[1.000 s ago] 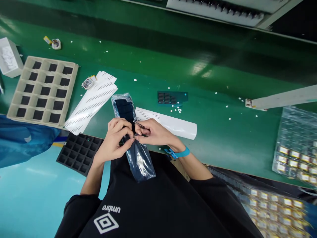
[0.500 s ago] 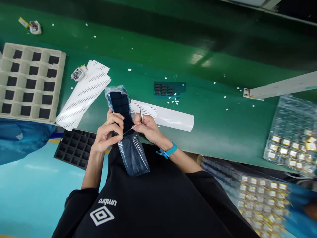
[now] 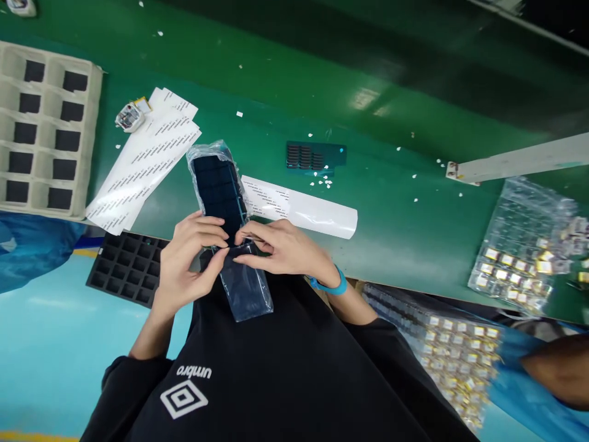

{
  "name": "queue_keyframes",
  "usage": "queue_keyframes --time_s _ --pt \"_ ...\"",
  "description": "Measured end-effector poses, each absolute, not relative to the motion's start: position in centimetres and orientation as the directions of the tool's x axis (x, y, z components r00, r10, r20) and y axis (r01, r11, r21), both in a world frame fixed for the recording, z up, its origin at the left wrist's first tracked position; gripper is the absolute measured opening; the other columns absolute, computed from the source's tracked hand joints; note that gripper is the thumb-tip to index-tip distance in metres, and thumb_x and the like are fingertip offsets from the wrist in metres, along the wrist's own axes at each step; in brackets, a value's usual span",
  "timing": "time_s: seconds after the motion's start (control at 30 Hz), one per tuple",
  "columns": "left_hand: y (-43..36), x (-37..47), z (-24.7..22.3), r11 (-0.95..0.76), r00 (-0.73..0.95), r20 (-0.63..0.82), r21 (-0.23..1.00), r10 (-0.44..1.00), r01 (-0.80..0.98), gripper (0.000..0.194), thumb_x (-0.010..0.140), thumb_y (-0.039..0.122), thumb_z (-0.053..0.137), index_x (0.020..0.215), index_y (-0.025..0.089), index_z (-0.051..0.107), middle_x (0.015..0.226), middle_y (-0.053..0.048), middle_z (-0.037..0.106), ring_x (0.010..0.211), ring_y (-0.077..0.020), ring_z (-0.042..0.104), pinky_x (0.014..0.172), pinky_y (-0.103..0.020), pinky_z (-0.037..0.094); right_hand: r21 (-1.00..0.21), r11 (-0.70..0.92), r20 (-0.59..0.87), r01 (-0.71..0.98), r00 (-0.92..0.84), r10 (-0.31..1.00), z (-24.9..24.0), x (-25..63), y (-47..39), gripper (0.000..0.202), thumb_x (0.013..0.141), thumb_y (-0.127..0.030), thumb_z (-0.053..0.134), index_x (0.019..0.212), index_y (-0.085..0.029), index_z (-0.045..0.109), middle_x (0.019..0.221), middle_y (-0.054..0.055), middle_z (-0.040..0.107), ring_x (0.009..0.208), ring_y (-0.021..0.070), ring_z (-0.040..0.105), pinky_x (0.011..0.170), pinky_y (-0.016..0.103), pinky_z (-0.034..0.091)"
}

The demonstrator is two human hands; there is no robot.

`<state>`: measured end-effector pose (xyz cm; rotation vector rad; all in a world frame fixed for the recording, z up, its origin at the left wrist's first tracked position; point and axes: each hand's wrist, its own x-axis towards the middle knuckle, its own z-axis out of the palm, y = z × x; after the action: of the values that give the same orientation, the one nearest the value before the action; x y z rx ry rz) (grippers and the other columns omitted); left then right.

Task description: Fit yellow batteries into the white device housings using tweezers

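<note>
A stack of dark pieces in clear plastic wrap (image 3: 218, 190) lies at the table's front edge, its lower end of loose film (image 3: 247, 285) hanging over the person's black shirt. My left hand (image 3: 191, 258) is on its left side, thumb and fingertips pinched together at the stack's lower part. From the right, my right hand (image 3: 280, 245) holds thin metal tweezers (image 3: 251, 238) between its fingers, their tip at the same spot. What lies between the fingertips is too small to make out. A printed white sheet (image 3: 299, 207) lies just right of the stack.
Printed strips (image 3: 147, 159) and a small white device (image 3: 130, 117) lie left, beside a beige tray (image 3: 94, 135). A black tray (image 3: 126, 267) sits below the edge. Small black parts (image 3: 304, 157) lie beyond the sheet. Clear trays (image 3: 510, 245), a white post (image 3: 519, 158) and another person's arm (image 3: 559, 371) are right.
My right hand has turned flatter, and its tweezers now lie nearly level instead of pointing up. Both hands are closer together at the stack. The view has shifted slightly.
</note>
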<state>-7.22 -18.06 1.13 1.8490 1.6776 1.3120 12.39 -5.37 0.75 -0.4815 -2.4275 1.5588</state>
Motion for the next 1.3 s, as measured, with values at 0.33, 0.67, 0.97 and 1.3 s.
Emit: queue_keyframes --time_s 0.33,0.67,0.97,1.3 --pt "-17.9 -5.8 0.5 -0.354 0.094 0.390 0.676 0.916 0.647 0.016 0.096 0.008 0.062 0.099 0.023 0.060 0.096 -0.003 0.068 0.112 -0.0250 0.066 0.117 -0.056 0.043 -0.783 0.605 0.076 0.145 -0.943 0.325 1.3 12.3 -6.2 0.011 0.087 -0.021 0.054 0.086 -0.022 0.043 0.062 -0.009 0.039 0.053 0.0078 0.029 0.053 0.026 0.021" --pt "-18.3 -7.5 0.2 -0.289 0.010 0.299 0.912 0.954 0.291 0.009 0.101 0.022 0.059 0.093 0.024 0.061 0.084 -0.004 0.069 0.102 -0.0265 0.068 0.116 -0.059 0.043 -0.939 0.339 0.259 -0.059 -0.768 0.585 0.0 14.1 -5.8 0.027 0.086 -0.008 0.057 0.075 -0.024 0.039 0.058 -0.011 0.025 0.049 0.0054 0.022 0.049 0.023 0.024" --pt "-18.1 -6.7 -0.8 -0.249 0.018 0.249 0.956 0.968 0.154 0.012 0.105 0.027 0.059 0.094 0.024 0.060 0.076 -0.002 0.074 0.095 -0.0238 0.068 0.109 -0.054 0.049 -0.889 0.454 0.109 0.054 -0.939 0.325 1.1 13.6 -6.4 0.029 0.098 -0.037 0.073 0.085 -0.021 0.053 0.061 -0.011 0.034 0.053 0.0051 0.031 0.054 0.023 0.029" --pt "-18.7 -6.8 -0.7 -0.242 -0.070 0.260 0.950 0.963 0.199 0.014 0.097 0.034 0.069 0.090 0.026 0.060 0.071 -0.001 0.071 0.087 -0.0251 0.070 0.099 -0.056 0.054 -0.929 0.365 0.092 0.062 -0.916 0.390 0.6 14.5 -7.6 0.026 0.100 -0.040 0.071 0.112 -0.020 0.059 0.064 -0.012 0.038 0.052 0.0056 0.035 0.054 0.022 0.032"
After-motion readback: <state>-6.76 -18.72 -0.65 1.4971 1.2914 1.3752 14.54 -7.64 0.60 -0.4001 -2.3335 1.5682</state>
